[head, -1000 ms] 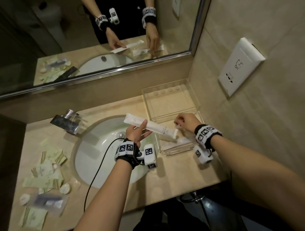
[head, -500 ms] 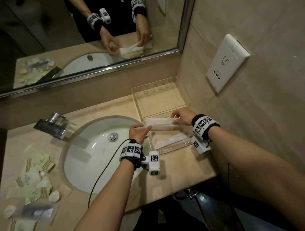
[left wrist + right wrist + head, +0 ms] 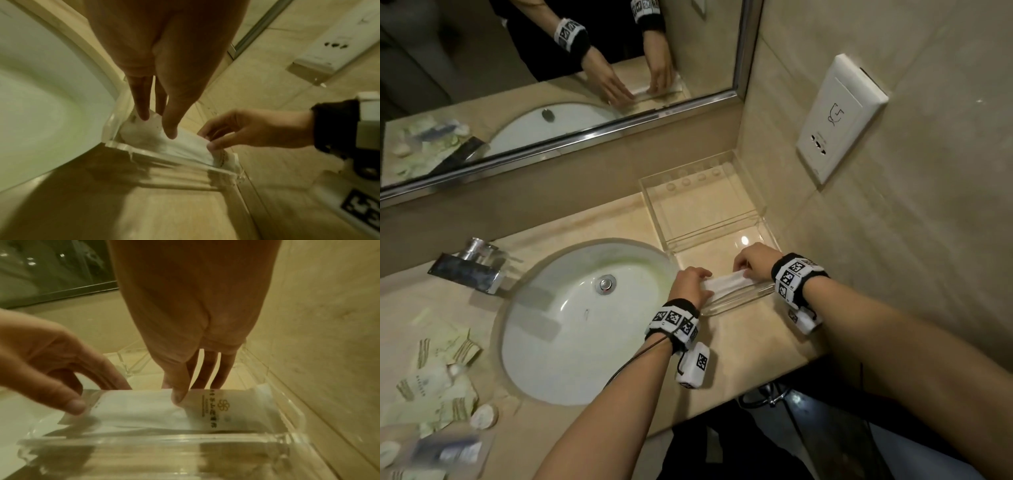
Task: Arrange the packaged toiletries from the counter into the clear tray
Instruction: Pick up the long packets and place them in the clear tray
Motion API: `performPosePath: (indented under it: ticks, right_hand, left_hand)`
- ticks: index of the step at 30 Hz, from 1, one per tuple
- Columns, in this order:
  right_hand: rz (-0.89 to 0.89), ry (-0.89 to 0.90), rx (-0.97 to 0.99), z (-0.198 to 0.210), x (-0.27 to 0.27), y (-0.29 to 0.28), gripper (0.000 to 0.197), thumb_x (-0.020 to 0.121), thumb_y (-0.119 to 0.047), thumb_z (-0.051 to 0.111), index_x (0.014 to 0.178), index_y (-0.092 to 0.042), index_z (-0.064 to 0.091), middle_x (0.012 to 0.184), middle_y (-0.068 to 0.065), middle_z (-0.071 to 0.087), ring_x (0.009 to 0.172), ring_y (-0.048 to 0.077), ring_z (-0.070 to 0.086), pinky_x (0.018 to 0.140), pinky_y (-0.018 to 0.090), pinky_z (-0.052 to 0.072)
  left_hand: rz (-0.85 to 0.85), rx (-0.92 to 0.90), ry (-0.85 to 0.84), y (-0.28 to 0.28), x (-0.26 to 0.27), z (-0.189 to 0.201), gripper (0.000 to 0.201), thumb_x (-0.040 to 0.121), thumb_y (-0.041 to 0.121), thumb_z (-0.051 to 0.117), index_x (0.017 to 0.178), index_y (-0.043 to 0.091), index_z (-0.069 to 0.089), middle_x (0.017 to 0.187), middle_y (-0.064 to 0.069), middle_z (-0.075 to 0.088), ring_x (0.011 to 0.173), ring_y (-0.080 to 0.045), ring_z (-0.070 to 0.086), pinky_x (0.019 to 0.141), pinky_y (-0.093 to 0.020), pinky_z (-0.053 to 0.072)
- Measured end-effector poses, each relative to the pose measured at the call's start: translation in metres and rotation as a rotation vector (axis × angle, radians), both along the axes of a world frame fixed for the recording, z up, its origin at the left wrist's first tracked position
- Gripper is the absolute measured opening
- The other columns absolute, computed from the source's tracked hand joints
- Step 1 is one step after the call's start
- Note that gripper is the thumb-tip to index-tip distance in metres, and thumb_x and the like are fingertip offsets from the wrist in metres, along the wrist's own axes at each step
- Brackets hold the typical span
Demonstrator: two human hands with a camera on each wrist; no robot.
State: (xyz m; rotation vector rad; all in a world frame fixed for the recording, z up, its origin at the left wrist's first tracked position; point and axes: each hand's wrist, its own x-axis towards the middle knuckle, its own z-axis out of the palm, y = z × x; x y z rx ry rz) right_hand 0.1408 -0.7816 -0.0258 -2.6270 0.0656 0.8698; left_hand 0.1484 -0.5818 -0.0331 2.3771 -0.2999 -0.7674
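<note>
A long white packet [image 3: 726, 284] sits low in the near compartment of the clear tray [image 3: 654, 205], close to its front wall [image 3: 185, 439]. My left hand [image 3: 703, 286] pinches the packet's left end, thumb in front and fingers behind [image 3: 96, 395]. My right hand [image 3: 743, 272] pinches the right part the same way [image 3: 191, 391]. In the left wrist view the packet [image 3: 164, 142] leans inside the tray corner [image 3: 111, 138]. A second white packet with a printed logo [image 3: 226, 408] lies beneath it.
The far compartment of the tray holds nothing. The white sink [image 3: 585, 325] and chrome faucet [image 3: 469, 270] lie to the left. Several green sachets [image 3: 438, 387] and a clear packet [image 3: 452, 452] are scattered at the far left. A socket plate [image 3: 839, 116] is on the right wall.
The white packet went from above the sink's edge, carried by my left hand, over to the tray. Both hands have since lowered it into the near compartment.
</note>
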Motion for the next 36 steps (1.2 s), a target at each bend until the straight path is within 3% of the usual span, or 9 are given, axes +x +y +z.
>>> performPosePath:
  ticks: [3, 7, 10, 14, 27, 33, 36]
  right_hand:
    - [-0.045, -0.053, 0.007, -0.001, -0.001, -0.005, 0.022, 0.085, -0.007, 0.064, 0.103, -0.017, 0.071, 0.1, 0.0, 0.066, 0.097, 0.017, 0.064, 0.08, 0.023, 0.045]
    - [-0.044, -0.05, -0.061, -0.001, -0.003, -0.015, 0.019, 0.088, -0.014, 0.063, 0.105, -0.021, 0.07, 0.105, 0.0, 0.068, 0.096, 0.019, 0.064, 0.087, 0.032, 0.052]
    - [-0.069, -0.047, -0.094, -0.001, -0.006, -0.02, 0.017, 0.088, -0.012, 0.059, 0.097, -0.022, 0.07, 0.097, -0.001, 0.07, 0.087, 0.019, 0.065, 0.079, 0.033, 0.054]
    - [-0.076, -0.045, -0.114, -0.002, -0.003, -0.022, 0.018, 0.088, -0.01, 0.058, 0.091, -0.022, 0.071, 0.093, -0.001, 0.071, 0.085, 0.019, 0.067, 0.078, 0.034, 0.056]
    - [-0.035, 0.007, -0.236, -0.002, -0.009, -0.03, 0.024, 0.088, -0.027, 0.067, 0.112, -0.023, 0.068, 0.116, 0.002, 0.066, 0.106, 0.022, 0.062, 0.088, 0.035, 0.053]
    - [-0.079, -0.02, -0.259, -0.003, -0.013, -0.028, 0.016, 0.09, -0.022, 0.065, 0.105, -0.02, 0.068, 0.113, 0.003, 0.067, 0.102, 0.022, 0.063, 0.087, 0.034, 0.052]
    - [-0.12, 0.009, -0.209, 0.0, -0.014, -0.028, 0.023, 0.086, -0.025, 0.07, 0.109, -0.021, 0.067, 0.116, 0.002, 0.066, 0.102, 0.022, 0.063, 0.088, 0.035, 0.054]
  left_hand:
    - [-0.044, 0.043, -0.031, -0.002, -0.004, 0.0, 0.035, 0.084, 0.008, 0.066, 0.118, 0.013, 0.067, 0.121, -0.008, 0.066, 0.116, -0.024, 0.059, 0.103, -0.029, 0.041]
    - [0.019, 0.071, -0.058, -0.004, -0.005, 0.0, 0.028, 0.089, 0.004, 0.054, 0.111, 0.012, 0.071, 0.117, -0.01, 0.068, 0.111, -0.025, 0.062, 0.097, -0.03, 0.045]
    - [0.029, 0.079, -0.032, -0.005, -0.005, -0.001, 0.025, 0.087, 0.007, 0.06, 0.107, 0.016, 0.072, 0.111, -0.009, 0.071, 0.103, -0.024, 0.065, 0.092, -0.03, 0.05]
    - [0.059, 0.092, 0.008, -0.007, -0.002, -0.002, 0.017, 0.083, 0.016, 0.07, 0.1, 0.017, 0.072, 0.101, -0.007, 0.072, 0.091, -0.024, 0.067, 0.084, -0.03, 0.053]
    - [-0.088, 0.157, -0.047, -0.008, -0.004, -0.009, 0.039, 0.076, 0.008, 0.075, 0.112, 0.015, 0.065, 0.116, -0.011, 0.061, 0.112, -0.028, 0.056, 0.091, -0.036, 0.05]
    - [-0.052, 0.12, -0.057, -0.008, -0.003, -0.009, 0.026, 0.083, 0.001, 0.062, 0.105, 0.012, 0.069, 0.105, -0.011, 0.067, 0.102, -0.027, 0.063, 0.087, -0.036, 0.052]
    - [-0.006, 0.1, -0.059, -0.005, -0.003, -0.009, 0.027, 0.085, -0.002, 0.054, 0.102, 0.01, 0.071, 0.1, -0.01, 0.071, 0.095, -0.025, 0.066, 0.087, -0.034, 0.053]
